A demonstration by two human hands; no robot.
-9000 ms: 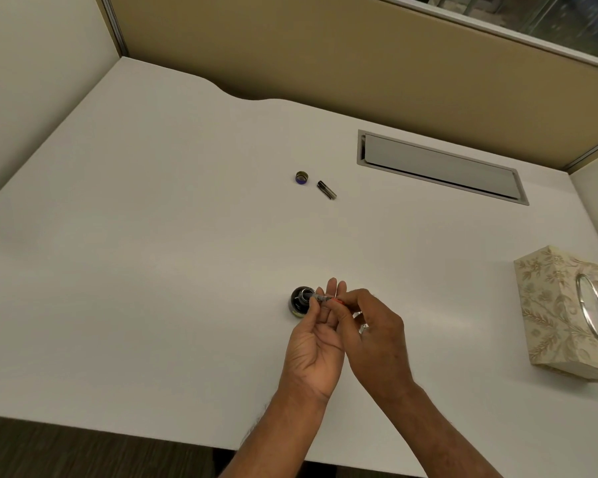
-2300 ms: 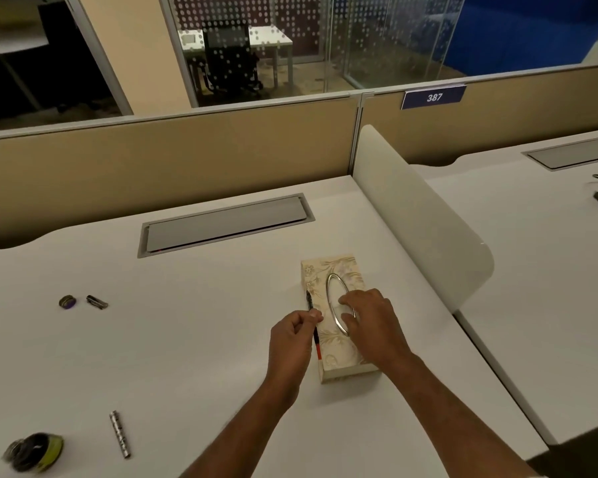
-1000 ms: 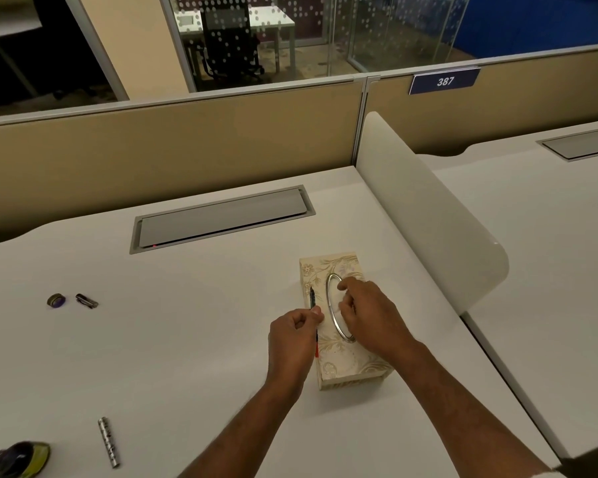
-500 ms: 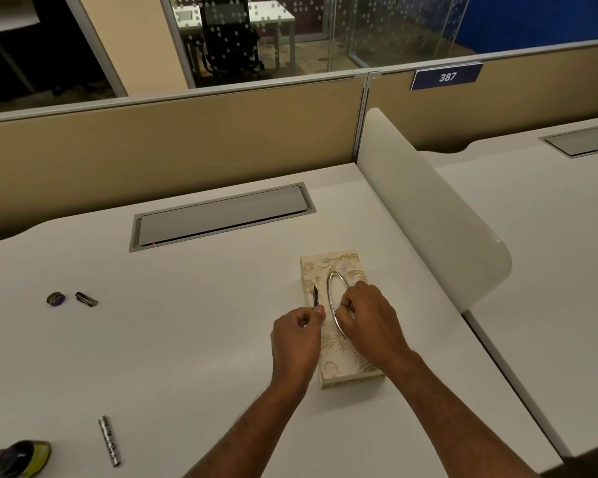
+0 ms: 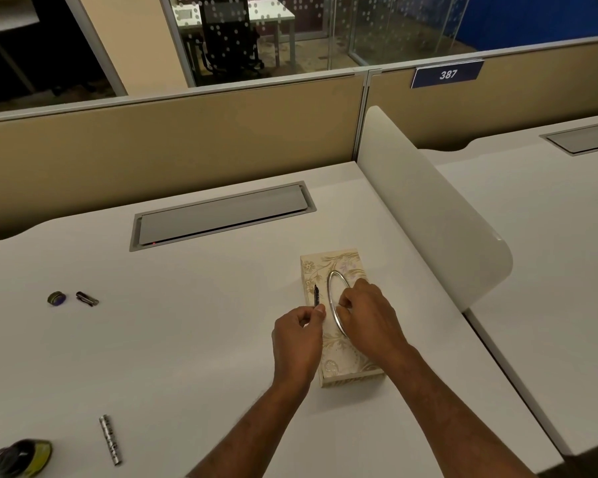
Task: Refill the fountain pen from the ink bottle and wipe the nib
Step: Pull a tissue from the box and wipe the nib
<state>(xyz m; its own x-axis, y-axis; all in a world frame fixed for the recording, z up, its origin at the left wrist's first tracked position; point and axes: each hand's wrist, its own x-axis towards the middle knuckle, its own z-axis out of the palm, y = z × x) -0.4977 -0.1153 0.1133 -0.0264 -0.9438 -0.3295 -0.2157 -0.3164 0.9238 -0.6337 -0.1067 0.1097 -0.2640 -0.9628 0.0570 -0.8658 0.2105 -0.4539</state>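
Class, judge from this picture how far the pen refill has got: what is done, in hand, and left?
Done, probably: filling, since the pen is away from the ink bottle. In hand: the left hand pinches the pen, nib outward, while the right hand is at the tissue box opening; no tissue shows yet. Left: wiping the nib, refitting the barrel and cap.

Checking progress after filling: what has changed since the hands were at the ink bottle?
Both hands left the ink bottle and moved right to the tissue box. The left hand alone now holds the pen, nib pointing away; the right hand has its fingers at the oval opening. The small round cap and the dark piece beside it stayed put.
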